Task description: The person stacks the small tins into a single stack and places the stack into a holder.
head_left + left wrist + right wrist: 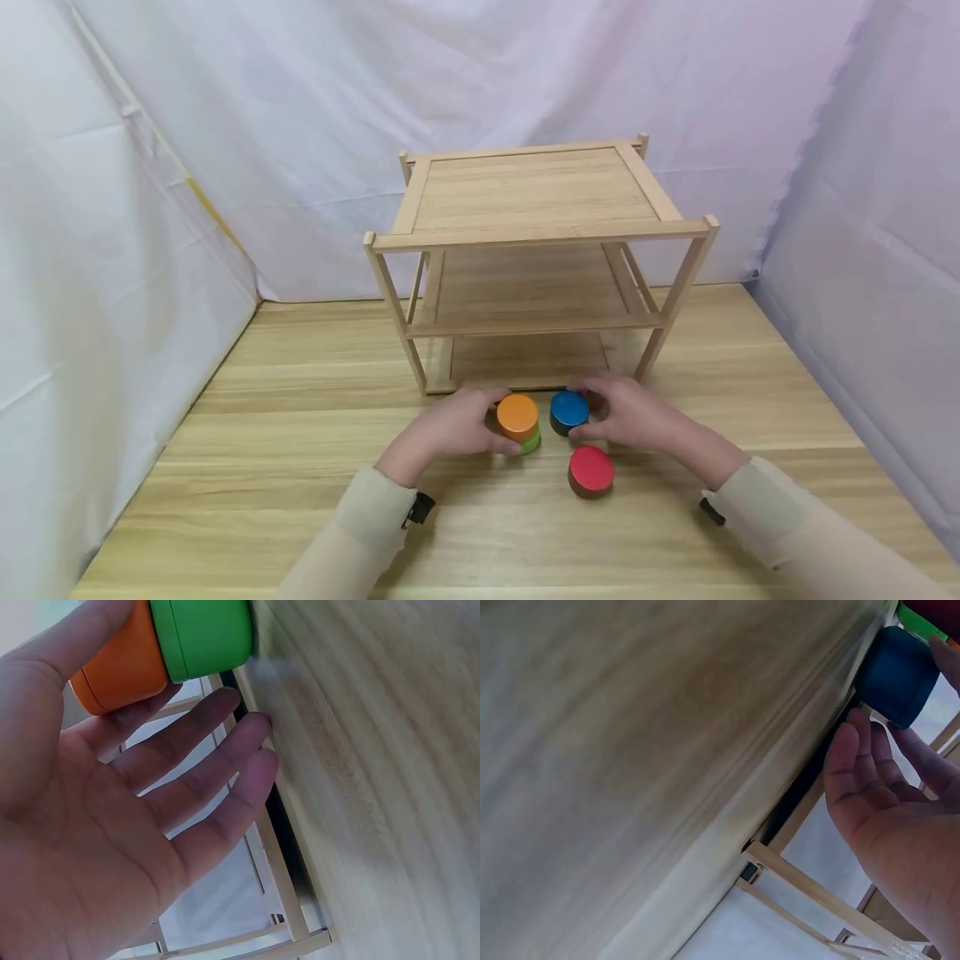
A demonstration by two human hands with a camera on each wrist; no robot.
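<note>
My left hand [465, 423] pinches a small round orange tin [517, 415] between thumb and index finger; its other fingers are spread loosely. Under the orange tin sits a green tin [210, 637] of similar shape, resting on the table. My right hand [626, 414] holds a blue tin [570, 411] by its sides, thumb near and index finger far, just right of the stack. Nearer to me a red tin [591, 472] stands on the table, touched by neither hand. In the right wrist view, the blue tin's side [896, 675] faces the camera.
A three-tier wooden rack [536, 233] stands right behind the tins, its front lower rail close to my fingertips. Wood-grain table [300, 467] surrounds it. White cloth [315, 125] hangs behind and along both sides.
</note>
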